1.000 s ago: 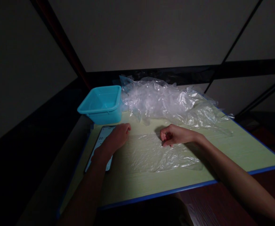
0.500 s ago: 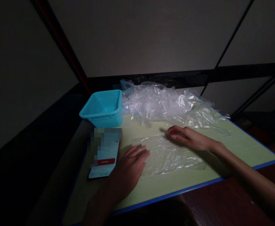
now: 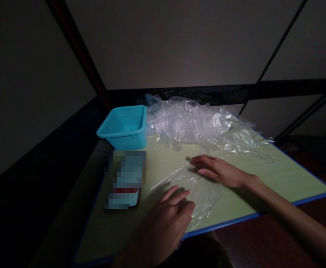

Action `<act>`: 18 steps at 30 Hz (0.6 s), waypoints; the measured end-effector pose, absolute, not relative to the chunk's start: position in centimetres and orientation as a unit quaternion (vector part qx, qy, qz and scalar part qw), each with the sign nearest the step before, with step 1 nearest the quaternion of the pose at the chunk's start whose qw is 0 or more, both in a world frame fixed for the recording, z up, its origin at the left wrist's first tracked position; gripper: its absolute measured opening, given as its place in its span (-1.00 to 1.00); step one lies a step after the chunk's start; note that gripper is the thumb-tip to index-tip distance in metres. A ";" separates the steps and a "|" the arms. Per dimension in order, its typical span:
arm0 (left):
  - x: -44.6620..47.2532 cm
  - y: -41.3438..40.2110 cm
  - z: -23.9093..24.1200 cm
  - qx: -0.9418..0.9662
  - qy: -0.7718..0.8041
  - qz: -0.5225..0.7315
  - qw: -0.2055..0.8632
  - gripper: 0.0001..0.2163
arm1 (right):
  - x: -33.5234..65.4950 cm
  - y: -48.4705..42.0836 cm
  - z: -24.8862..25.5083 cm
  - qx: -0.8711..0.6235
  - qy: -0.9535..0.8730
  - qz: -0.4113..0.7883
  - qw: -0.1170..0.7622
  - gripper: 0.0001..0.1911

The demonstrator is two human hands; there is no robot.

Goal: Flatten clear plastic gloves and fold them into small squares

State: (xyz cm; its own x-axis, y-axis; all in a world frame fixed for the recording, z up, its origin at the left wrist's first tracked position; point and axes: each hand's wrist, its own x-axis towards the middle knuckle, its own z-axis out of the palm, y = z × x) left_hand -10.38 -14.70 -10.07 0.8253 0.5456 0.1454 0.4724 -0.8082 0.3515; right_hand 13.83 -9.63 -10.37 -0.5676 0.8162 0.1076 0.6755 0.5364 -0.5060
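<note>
A clear plastic bag lies on the table, turned at a slant, its near corner at the blue front edge. My left hand rests over its left part, the fingers stretched out and a little apart, palm down. Over the bag's far right part is my right hand, its fingers extended and the thumb apart from them. Neither hand shows a grip on the film. Behind both hands spreads a crumpled heap of clear plastic bags.
An open turquoise plastic basin stands at the back left. In front of it lies a phone, its screen blurred out. The pale green table has a blue edge; dark-framed wall panels rise behind it.
The flat bag has turned to a slant, its near part drawn toward the front edge. My left hand has moved right and nearer; my right hand has shifted slightly left.
</note>
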 end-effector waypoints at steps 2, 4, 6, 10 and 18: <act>-10.1 -15.5 -9.9 0.946 0.261 0.121 0.147 -0.80 | 13.2 -9.6 -10.5 -0.409 -0.874 0.203 0.167 -0.63; -9.7 -16.2 -9.8 0.951 0.250 0.119 0.141 -0.81 | 12.5 -9.5 -10.5 -0.381 -0.888 0.196 0.165 -0.61; -9.3 -16.7 -9.6 0.955 0.237 0.111 0.141 -0.82 | 11.7 -9.4 -10.6 -0.353 -0.901 0.191 0.163 -0.57; -8.5 -17.0 -9.6 0.959 0.222 0.110 0.139 -0.82 | 9.9 -9.1 -10.6 -0.306 -0.917 0.200 0.156 -0.51; -6.1 -16.8 -11.0 0.971 0.165 0.117 0.130 -0.67 | 7.7 -8.4 -10.1 -0.216 -0.934 0.241 0.151 -0.49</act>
